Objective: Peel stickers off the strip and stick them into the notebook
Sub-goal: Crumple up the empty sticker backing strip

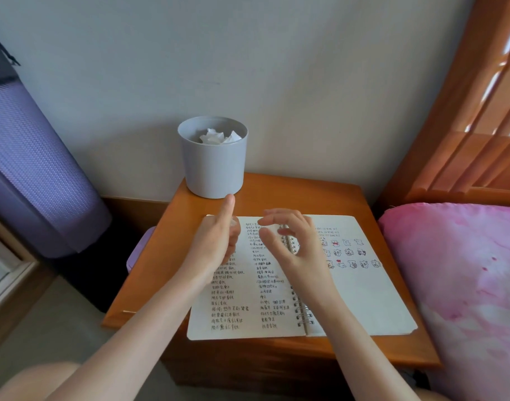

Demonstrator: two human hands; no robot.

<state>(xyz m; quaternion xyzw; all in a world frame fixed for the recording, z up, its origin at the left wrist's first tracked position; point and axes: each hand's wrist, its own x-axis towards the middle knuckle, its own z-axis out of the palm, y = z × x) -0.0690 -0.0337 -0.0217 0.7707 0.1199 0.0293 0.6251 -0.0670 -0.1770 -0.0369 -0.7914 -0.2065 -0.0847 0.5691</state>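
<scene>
wooden table (320, 195) bears notebook (248, 314) opened flat for sticking | left hand (216, 247) curled, thumb up, contents unclear | right hand (300, 250) slack-fingered over rings (304, 314), apparently empty | stickers (349, 251) rowed on right page

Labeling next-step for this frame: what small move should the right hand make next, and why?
Probably bring the right hand left to pinch the pale scrap the left hand grips, likely the sticker strip. Right thumb and forefinger are parted, empty, pointing that way; the notebook has room on its right page under the sticker rows.
</scene>
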